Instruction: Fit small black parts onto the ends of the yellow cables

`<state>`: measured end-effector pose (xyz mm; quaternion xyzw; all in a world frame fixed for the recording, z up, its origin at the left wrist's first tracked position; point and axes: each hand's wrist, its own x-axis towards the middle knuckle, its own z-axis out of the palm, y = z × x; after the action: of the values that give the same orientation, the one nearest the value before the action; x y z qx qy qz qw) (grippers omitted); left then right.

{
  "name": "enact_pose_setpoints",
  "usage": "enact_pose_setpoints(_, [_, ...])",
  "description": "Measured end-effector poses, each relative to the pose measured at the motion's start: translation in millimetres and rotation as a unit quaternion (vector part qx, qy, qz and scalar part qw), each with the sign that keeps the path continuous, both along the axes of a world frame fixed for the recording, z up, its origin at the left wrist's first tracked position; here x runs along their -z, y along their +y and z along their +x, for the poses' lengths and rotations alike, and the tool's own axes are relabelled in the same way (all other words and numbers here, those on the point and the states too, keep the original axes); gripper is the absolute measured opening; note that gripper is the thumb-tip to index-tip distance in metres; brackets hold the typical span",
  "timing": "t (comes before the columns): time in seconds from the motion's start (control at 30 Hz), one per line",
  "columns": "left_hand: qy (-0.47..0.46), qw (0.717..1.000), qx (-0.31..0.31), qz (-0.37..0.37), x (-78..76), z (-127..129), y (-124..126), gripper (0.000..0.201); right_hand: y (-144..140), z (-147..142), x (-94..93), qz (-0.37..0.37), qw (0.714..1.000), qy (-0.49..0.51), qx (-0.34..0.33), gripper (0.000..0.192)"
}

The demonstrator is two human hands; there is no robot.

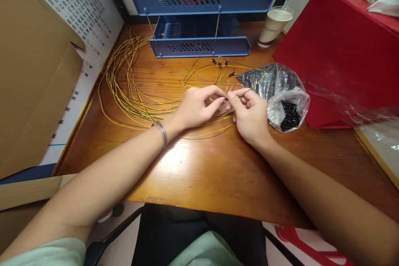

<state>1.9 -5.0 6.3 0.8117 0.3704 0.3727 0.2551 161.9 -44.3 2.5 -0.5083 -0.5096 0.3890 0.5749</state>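
Observation:
My left hand and my right hand meet fingertip to fingertip over the wooden desk. Both pinch the end of a thin yellow wire; whatever small part sits on that end is too small to make out. A large loose bundle of yellow wires spreads to the left of my left hand. A smaller group of wires with dark tips lies just beyond my fingers. A clear plastic bag of small black parts rests right beside my right hand.
A blue stacked letter tray stands at the back. A paper cup sits to its right. A red box fills the right side, with clear plastic film in front. Cardboard and a printed sheet line the left.

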Motion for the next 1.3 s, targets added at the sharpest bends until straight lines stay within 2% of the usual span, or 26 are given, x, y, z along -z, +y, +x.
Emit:
enact_pose_setpoints(0.4, [-0.007, 1.000, 0.004, -0.002, 0.0, 0.4, 0.2, 0.019, 0.4, 0.4, 2.2, 0.009, 1.000, -0.013, 0.019, 0.025])
enact_pose_setpoints(0.9, [0.000, 1.000, 0.004, 0.002, -0.9, 0.2, -0.1, 0.019, -0.2, 0.5, 3.6, 0.001, 0.998, -0.049, 0.044, 0.020])
enact_pose_setpoints(1.3, [-0.007, 1.000, 0.007, 0.002, 0.4, -0.2, 1.0, 0.019, 0.3, 0.4, 4.0, 0.022, 0.998, -0.051, 0.031, 0.025])
